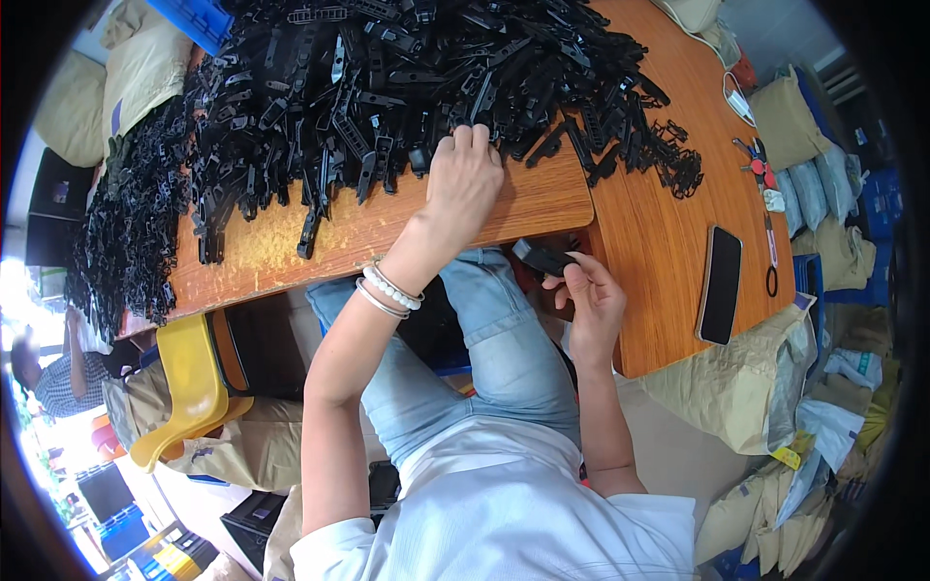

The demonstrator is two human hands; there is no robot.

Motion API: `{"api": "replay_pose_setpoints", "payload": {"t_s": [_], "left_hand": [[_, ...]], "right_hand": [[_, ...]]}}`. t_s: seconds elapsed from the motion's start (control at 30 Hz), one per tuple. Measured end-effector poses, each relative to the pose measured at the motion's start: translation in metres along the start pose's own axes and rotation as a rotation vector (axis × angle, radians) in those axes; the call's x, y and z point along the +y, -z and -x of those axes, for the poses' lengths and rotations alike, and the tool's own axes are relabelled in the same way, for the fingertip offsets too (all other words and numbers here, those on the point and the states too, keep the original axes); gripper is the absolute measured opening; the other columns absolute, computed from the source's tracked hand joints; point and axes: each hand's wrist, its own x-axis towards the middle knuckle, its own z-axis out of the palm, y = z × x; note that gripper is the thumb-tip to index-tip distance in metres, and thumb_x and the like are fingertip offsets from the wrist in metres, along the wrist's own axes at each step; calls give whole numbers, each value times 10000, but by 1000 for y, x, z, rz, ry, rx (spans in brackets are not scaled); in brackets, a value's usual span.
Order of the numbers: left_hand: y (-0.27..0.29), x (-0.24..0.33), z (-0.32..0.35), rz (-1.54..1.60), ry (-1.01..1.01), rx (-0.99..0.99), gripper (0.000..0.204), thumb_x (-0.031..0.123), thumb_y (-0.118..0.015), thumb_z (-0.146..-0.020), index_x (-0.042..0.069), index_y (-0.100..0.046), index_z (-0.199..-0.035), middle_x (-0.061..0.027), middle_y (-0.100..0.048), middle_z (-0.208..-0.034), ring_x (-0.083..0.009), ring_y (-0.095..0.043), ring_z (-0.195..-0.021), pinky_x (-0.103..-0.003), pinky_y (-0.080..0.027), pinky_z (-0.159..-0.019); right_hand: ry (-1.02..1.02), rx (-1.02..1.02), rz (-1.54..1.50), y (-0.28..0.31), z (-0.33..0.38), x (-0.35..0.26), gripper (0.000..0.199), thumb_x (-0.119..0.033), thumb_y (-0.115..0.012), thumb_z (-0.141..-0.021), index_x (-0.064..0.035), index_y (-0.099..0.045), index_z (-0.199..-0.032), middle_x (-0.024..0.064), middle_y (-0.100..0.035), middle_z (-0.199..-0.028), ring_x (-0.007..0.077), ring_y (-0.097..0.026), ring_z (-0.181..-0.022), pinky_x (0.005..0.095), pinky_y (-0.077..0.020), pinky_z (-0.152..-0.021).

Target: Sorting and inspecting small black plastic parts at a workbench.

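A wide heap of black plastic parts (pixel 387 87), many of them long and narrow, covers the far side of the wooden table. My left hand (pixel 467 179), with bracelets at the wrist, reaches to the near edge of this heap. Its fingers are curled downward, and their tips and whatever they hold are hidden. Lower and to the right, my right hand (pixel 593 302) pinches a black plastic part (pixel 544 258) between thumb and fingers, beside the table edge and over my lap. The part's near end is covered by the fingers.
On the right wing of the table (pixel 659 261) lie a smartphone (pixel 720 286), red-handled pliers (pixel 760 167) and scissors (pixel 771 261). A yellow chair (pixel 189 378) stands at left. Sacks (pixel 746 387) crowd the right side. Another person (pixel 73 373) is at the far left.
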Motion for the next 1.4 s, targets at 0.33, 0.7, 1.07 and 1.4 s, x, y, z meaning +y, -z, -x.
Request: {"api": "replay_pose_setpoints", "payload": {"t_s": [0.33,0.7,1.07,1.4], "left_hand": [[-6,-25,20,453,-50,615,186,7,-601,-691,-19,-568,-873,-104,-514,-929,-243,-507,-811,-318,-425,-668],[45,-5,56,1776,571,-38,237,167,-593,-856,-21,-599,-999,2,-587,-707,-37,-491,-586,-184,-398,-519],[77,5,85,1399,337,-169,418,-43,-613,-755,-62,-497,-1156,-113,-600,-875,-124,-595,-605,-221,-483,-519],[79,7,98,1266,286,-76,358,30,-676,-715,-57,-560,-1042,-174,-624,-824,-187,-582,-515,-239,-469,-488]], "right_hand": [[12,-21,-6,-11,-20,12,215,-150,-547,-881,35,-588,-983,66,-598,-772,75,-510,-613,188,-391,-537],[346,-320,282,-19,-30,-24,150,-16,-617,-793,69,-602,-916,89,-573,-879,115,-553,-717,204,-448,-607],[480,-213,385,-31,-19,-30,293,-141,-643,-799,45,-577,-1016,110,-576,-930,140,-545,-796,220,-440,-666],[426,-377,405,-32,-18,-25,347,-174,-634,-799,14,-573,-1085,87,-542,-919,158,-518,-798,222,-407,-697]]}}
